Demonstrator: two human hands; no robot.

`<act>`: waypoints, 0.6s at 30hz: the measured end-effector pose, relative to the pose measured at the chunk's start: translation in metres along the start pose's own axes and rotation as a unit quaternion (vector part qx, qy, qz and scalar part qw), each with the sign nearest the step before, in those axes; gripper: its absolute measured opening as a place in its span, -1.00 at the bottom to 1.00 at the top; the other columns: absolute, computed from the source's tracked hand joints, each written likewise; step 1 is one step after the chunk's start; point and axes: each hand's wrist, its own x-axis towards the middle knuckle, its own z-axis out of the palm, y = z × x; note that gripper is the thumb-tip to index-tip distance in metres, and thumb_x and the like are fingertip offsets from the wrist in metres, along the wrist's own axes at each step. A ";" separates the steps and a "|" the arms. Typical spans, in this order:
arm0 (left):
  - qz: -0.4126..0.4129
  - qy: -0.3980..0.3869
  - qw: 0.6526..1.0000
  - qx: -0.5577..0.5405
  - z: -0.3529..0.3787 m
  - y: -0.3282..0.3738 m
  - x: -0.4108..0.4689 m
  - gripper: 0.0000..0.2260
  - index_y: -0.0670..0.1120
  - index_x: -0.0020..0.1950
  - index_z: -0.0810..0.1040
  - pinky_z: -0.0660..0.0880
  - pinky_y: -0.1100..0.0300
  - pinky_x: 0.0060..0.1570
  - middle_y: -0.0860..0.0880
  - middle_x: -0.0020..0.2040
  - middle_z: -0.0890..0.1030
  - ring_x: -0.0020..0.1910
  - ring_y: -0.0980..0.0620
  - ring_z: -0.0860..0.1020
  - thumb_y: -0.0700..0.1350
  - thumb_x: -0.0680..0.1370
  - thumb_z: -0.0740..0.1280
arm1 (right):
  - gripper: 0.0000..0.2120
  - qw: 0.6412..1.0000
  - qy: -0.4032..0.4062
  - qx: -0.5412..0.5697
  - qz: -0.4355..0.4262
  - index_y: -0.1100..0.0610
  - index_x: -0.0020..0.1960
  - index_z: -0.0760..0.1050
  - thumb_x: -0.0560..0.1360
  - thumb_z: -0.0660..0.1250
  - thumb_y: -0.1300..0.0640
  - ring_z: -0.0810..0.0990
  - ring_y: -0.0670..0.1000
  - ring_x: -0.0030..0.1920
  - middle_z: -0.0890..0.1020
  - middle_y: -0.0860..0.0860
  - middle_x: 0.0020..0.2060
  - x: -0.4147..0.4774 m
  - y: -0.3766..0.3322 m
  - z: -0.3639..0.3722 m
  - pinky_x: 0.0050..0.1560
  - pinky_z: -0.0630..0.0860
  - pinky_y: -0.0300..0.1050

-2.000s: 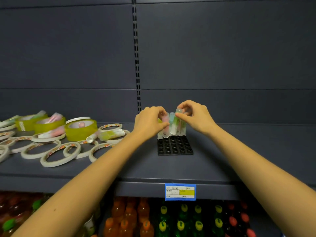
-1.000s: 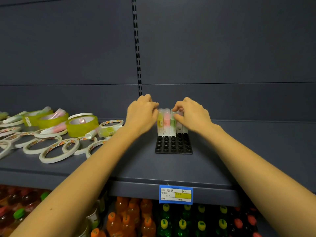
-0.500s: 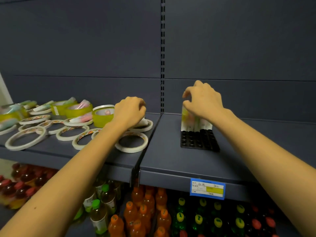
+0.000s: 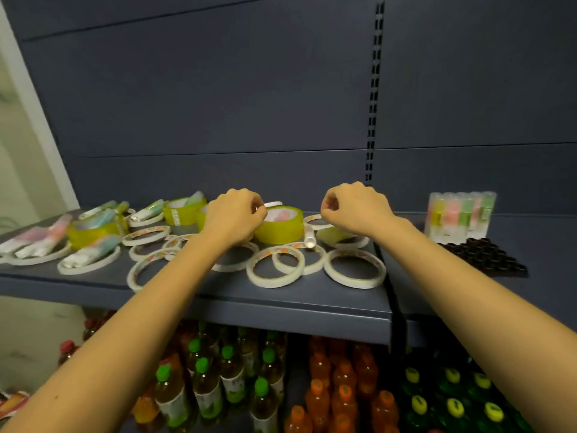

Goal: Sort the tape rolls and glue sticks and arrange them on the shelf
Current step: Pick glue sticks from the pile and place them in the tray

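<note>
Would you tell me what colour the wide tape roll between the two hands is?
Translucent yellow-green wide tape roll, seen in the head view.

Five glue sticks (image 4: 462, 214) are counted upright in one black tray (image 4: 487, 256). Four wide yellow tape rolls (image 4: 279, 228) are seen. Thin white rings: count uncertain.

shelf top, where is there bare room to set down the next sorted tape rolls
Bare shelf lies right of the black tray and the upright glue sticks, and in the front strip before the tray. The left section is crowded with white tape rings, yellow tape rolls and loose sticks.
</note>
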 end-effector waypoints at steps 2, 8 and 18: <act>0.018 -0.005 1.000 -0.002 -0.002 -0.024 -0.001 -0.75 -0.07 0.11 0.61 0.43 0.12 -0.17 -0.09 0.02 0.66 -0.03 -0.11 0.59 -0.03 0.56 0.21 | -0.83 1.000 -0.008 0.001 0.024 0.00 0.04 0.56 0.52 0.25 0.01 0.56 0.12 0.03 0.62 0.03 0.05 0.005 -0.016 0.012 -0.13 0.41 -0.08; 0.051 -0.010 0.998 -0.023 0.000 -0.068 -0.003 -0.77 -0.07 0.03 0.63 0.32 0.16 -0.26 -0.09 -0.01 0.65 -0.09 -0.06 0.57 -0.02 0.56 0.21 | -0.77 0.994 -0.022 -0.030 0.102 0.09 0.11 0.57 0.53 0.26 0.03 0.56 0.17 0.07 0.61 0.10 0.09 0.019 -0.042 0.035 -0.11 0.41 -0.04; 0.030 -0.019 0.999 -0.026 0.004 -0.097 0.004 -0.79 -0.09 -0.08 0.61 0.28 0.18 -0.31 -0.12 -0.17 0.63 -0.14 -0.10 0.54 -0.04 0.55 0.22 | -0.62 0.968 -0.117 -0.169 0.145 0.18 0.30 0.37 0.54 0.22 0.04 0.52 0.17 0.18 0.52 0.13 0.21 0.049 -0.053 0.063 -0.02 0.38 -0.01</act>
